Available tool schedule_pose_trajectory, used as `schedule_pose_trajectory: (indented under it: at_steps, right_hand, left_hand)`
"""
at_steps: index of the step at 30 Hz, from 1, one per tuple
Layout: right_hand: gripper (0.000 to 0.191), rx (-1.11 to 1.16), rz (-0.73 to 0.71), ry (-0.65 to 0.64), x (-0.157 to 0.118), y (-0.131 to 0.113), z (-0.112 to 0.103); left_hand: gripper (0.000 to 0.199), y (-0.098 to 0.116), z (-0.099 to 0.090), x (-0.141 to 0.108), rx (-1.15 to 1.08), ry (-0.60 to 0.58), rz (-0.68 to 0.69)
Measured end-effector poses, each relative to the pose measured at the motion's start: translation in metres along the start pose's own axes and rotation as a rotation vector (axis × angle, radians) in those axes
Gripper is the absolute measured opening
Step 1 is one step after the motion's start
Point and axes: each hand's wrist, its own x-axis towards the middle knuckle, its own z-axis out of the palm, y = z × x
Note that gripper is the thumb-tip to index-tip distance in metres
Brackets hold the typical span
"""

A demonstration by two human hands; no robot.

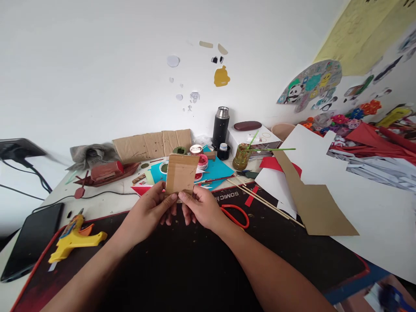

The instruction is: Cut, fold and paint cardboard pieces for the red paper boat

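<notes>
A small rectangular piece of brown cardboard (182, 174) is held upright between my two hands, above the black mat. My left hand (155, 204) grips its lower left corner, thumb on the near face and fingers curled below. On the lower right, my right hand (199, 205) pinches it in the same way, the two thumbs almost meeting at the bottom edge. Behind the cardboard are paint pots, a blue sheet (221, 168) and brushes, partly covered by it. Red-handled scissors (247, 219) lie just right of my right hand.
On the left are a yellow glue gun (76, 240), a black tablet (32, 240) and a red model boat (107, 173). Behind stand a black thermos (221, 128) and a jar with brushes (241, 158). Wooden sticks (269, 201) and cut cardboard (320, 208) lie right.
</notes>
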Motion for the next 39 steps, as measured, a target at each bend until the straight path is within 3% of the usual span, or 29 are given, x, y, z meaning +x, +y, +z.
schedule_pose_trajectory:
  at_steps: [9,15,22,32,36,39]
  right_hand:
    - [0.032,-0.026,-0.071,0.105,-0.005,-0.002,0.009]
    - [0.038,0.002,0.004,0.058,-0.003,-0.002,0.006]
    - [0.043,0.062,0.021,0.007,-0.001,-0.004,0.003]
    - [0.038,0.083,-0.006,0.053,-0.002,-0.002,0.007]
    - [0.037,0.074,0.015,0.058,-0.002,0.000,0.007]
    - [0.036,0.053,0.054,0.005,-0.002,-0.001,0.007]
  left_hand:
    - [0.056,-0.011,0.018,0.002,-0.315,0.085,-0.073]
    - [0.052,-0.006,0.005,0.004,-0.070,0.044,-0.035]
    - [0.046,0.003,-0.002,0.003,-0.069,-0.004,-0.045]
    - [0.046,-0.007,0.011,0.001,-0.245,0.089,-0.059]
    - [0.047,-0.004,0.003,0.005,-0.104,0.065,-0.057]
    - [0.053,0.005,-0.006,0.005,-0.006,0.118,-0.028]
